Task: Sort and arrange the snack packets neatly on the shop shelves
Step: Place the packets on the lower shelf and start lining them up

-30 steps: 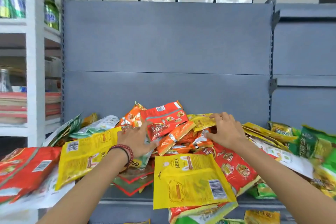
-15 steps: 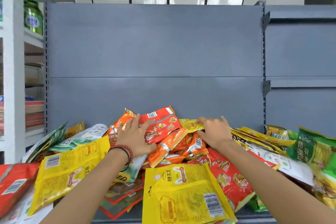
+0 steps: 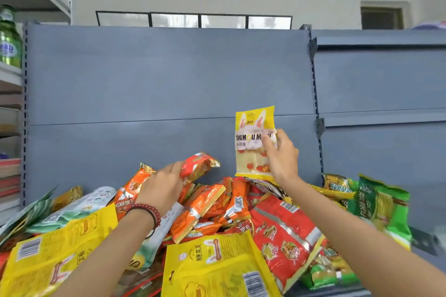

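A heap of snack packets [image 3: 217,210], red, orange, yellow and green, covers the grey shelf. My right hand [image 3: 281,159] holds a yellow and white packet with a rabbit print [image 3: 253,132] upright above the heap, close to the grey back panel [image 3: 169,79]. My left hand [image 3: 166,183], with a red bead bracelet at the wrist, grips a red and orange packet [image 3: 198,166] and lifts its far end off the pile. Large yellow packets [image 3: 217,270] lie nearest to me.
A white shelving unit at the left holds a green bottle [image 3: 9,41] and stacked flat items [image 3: 9,176]. Green packets [image 3: 383,205] sit at the right end of the pile. Another grey shelf bay [image 3: 381,79] stands to the right.
My right hand has pulled the yellow rabbit packet out of the heap and raised it upright. My left hand has closed on the red packet and tipped it up. The view has tilted upward.
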